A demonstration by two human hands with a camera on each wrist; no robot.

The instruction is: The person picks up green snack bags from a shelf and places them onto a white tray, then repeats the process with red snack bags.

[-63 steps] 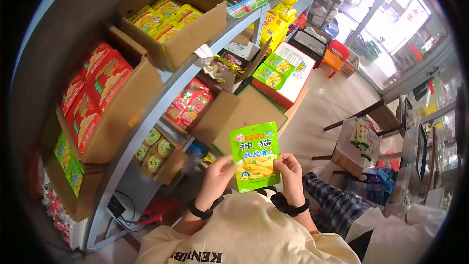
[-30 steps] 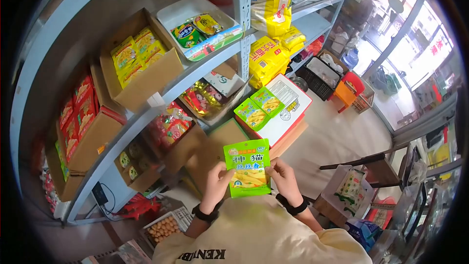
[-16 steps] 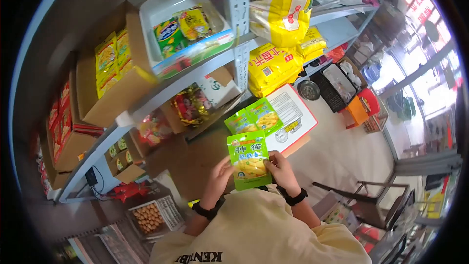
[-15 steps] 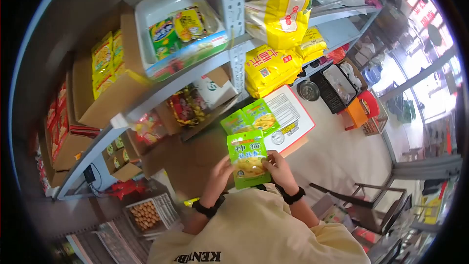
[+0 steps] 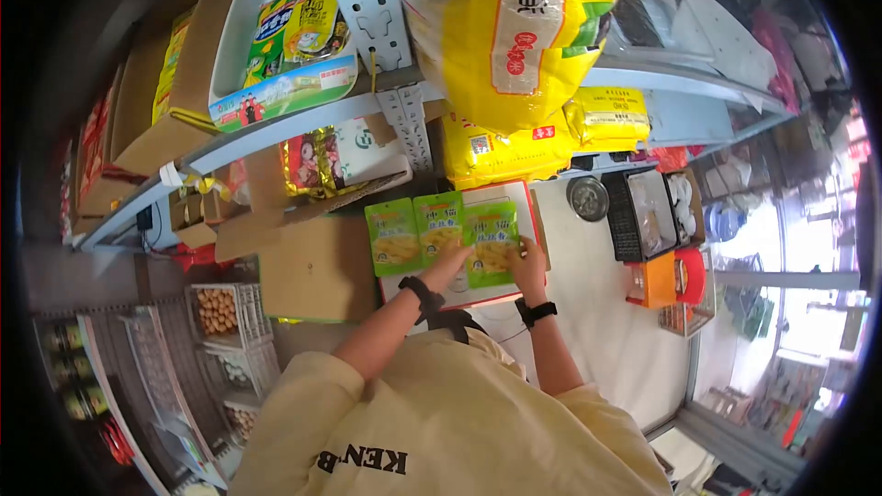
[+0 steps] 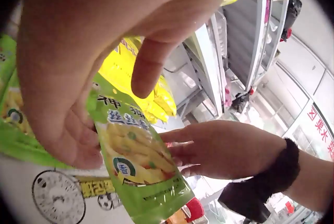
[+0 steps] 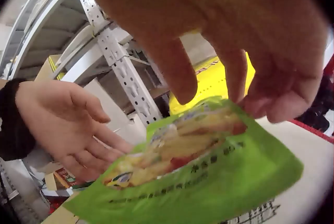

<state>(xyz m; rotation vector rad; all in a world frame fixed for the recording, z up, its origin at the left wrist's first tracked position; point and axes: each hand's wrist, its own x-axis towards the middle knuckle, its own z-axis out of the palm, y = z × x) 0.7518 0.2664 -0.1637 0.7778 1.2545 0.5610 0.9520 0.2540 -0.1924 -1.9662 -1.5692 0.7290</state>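
We're holding a flat, bright green plastic pouch with yellow food pictured on it (image 5: 493, 250) at its right edge; the right hand (image 5: 528, 268) is pinching it. The left hand (image 5: 447, 264) is lying loose at the pouch's left edge, fingers extended, palm showing in the right wrist view; we can't tell if the fingertips are touching it. The pouch is sitting between both hands, over a white-topped cardboard box with red edges (image 5: 473, 295). Two matching green pouches (image 5: 395, 243) are lying side by side on the box, ahead and left of the left hand. We're wearing black fabric wristbands (image 5: 423, 296) on both wrists. A wide brown cardboard flap (image 5: 317, 266) is spreading left of the left hand. Yellow printed rice bags (image 5: 510, 154) are lying beyond both hands. Right of the right hand, a round metal bowl (image 5: 588, 197) and a black plastic basket (image 5: 625, 218) are standing farther out, an orange stool (image 5: 652, 282) just nearer.
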